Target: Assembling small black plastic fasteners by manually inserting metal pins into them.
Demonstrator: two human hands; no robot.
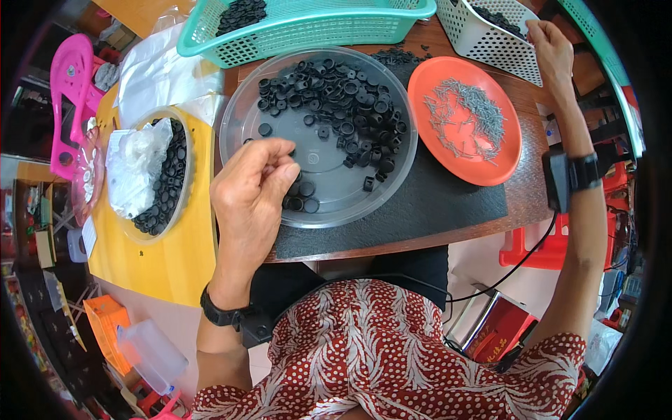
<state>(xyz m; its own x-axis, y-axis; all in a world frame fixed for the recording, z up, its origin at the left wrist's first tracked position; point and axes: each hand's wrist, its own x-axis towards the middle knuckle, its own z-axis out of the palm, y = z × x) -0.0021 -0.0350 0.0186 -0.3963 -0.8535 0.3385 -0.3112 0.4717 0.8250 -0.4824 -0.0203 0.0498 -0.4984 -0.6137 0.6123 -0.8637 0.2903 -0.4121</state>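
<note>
My left hand (252, 192) is curled, thumb against the fingers, over the near left rim of a clear round tub (315, 213). Anything pinched in it is hidden. Small round black plastic caps (350, 91) are heaped along the tub's far and right side, with several beside my fingertips. Far to the right, my right hand (554, 56) is closed at the rim of a white perforated basket (500, 59), which has black parts in it. What its fingers grip, if anything, does not show. Between the hands, an orange-red plate (429, 136) carries many thin metal pins (469, 115).
A green basket (315, 31) with black parts stands behind the tub. On the yellow table (112, 252) at left sits a container of black caps (164, 189) under crumpled clear plastic (140, 168). A red stool (532, 248) and a cable (518, 262) are at right.
</note>
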